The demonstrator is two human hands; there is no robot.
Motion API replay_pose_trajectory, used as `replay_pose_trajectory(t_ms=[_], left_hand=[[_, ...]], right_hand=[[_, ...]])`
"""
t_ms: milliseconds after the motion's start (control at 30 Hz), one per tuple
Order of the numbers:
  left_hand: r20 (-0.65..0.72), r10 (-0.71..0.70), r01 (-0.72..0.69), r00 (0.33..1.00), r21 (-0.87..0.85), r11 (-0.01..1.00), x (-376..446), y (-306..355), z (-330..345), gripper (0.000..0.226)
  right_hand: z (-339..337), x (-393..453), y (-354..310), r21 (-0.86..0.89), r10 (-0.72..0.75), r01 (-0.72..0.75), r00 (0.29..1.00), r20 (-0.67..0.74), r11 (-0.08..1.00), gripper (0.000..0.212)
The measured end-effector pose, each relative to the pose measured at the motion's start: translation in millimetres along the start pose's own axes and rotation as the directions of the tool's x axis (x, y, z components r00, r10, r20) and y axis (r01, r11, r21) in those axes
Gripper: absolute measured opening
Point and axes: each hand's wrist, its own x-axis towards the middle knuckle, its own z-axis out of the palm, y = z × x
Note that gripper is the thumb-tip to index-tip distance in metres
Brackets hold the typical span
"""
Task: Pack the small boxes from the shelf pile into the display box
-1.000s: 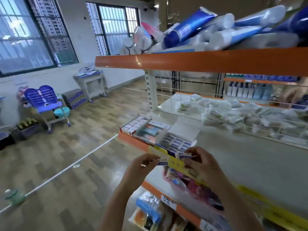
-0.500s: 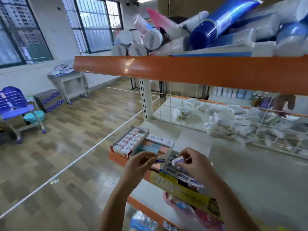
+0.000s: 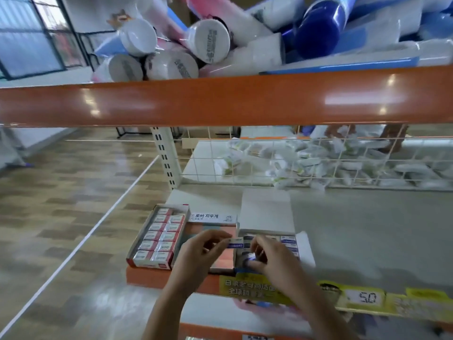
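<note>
My left hand (image 3: 199, 253) pinches a small white-and-blue box (image 3: 235, 242) just left of the open white display box (image 3: 304, 246), which sits at the shelf's front edge with its lid (image 3: 267, 208) raised. My right hand (image 3: 272, 258) reaches into the display box's near left corner, its fingers curled around another small blue-and-white box (image 3: 246, 256). Rows of small blue-and-white boxes (image 3: 288, 241) fill the display box behind my hand.
A display box of red-and-white small boxes (image 3: 158, 238) stands at the shelf's left end, with a flat pink-and-teal pack (image 3: 210, 225) between it and the white box. A wire grille (image 3: 318, 163) backs the shelf. The orange upper shelf (image 3: 220, 99) carries tubes (image 3: 210, 42).
The view has moved closer to the shelf and lower. Both hands have shifted over the white display box, and my right hand has gone down into its near corner.
</note>
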Motion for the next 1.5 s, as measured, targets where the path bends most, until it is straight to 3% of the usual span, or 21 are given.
replay_pose_trajectory(t_ms=[267,500,700,833,967,1167,1500], left_hand=[[0.062,0.056,-0.054,0.996,-0.039,0.998,9.0,1.4,-0.1,0.013],[0.063,0.009,0.001,0.998,-0.16,0.987,11.2,7.0,9.0,0.022],[0.1,-0.075,0.094,0.992,-0.197,0.976,10.2,11.2,11.9,0.015],[0.173,-0.073,0.089,0.982,-0.086,0.992,12.2,21.1,18.7,0.016],[0.231,-0.033,-0.016,0.972,0.207,0.978,11.7,35.6,42.7,0.012],[0.21,-0.024,-0.115,0.977,0.623,0.774,14.9,42.6,72.7,0.019],[0.212,0.02,-0.169,0.977,0.714,0.679,8.7,41.6,85.1,0.022]], right_hand=[[7.8,-2.3,-2.5,-0.082,-0.006,-0.002,0.995,-0.1,0.997,0.021],[8.8,-1.3,-4.7,-0.069,0.004,-0.01,0.996,-0.086,0.998,0.014],[-2.1,-4.3,-3.2,-0.046,-0.011,0.008,0.998,-0.069,0.999,0.019],[-27.2,-9.3,10.9,-0.112,0.009,-0.024,0.991,-0.132,0.993,0.018],[-51.9,-12.5,27.5,-0.158,0.032,-0.069,0.974,-0.224,0.985,0.014],[-64.1,-16.8,48.6,-0.169,0.119,-0.171,0.953,-0.278,0.971,0.017],[-59.9,-17.5,54.8,-0.087,0.162,-0.192,0.949,-0.271,0.978,0.019]])
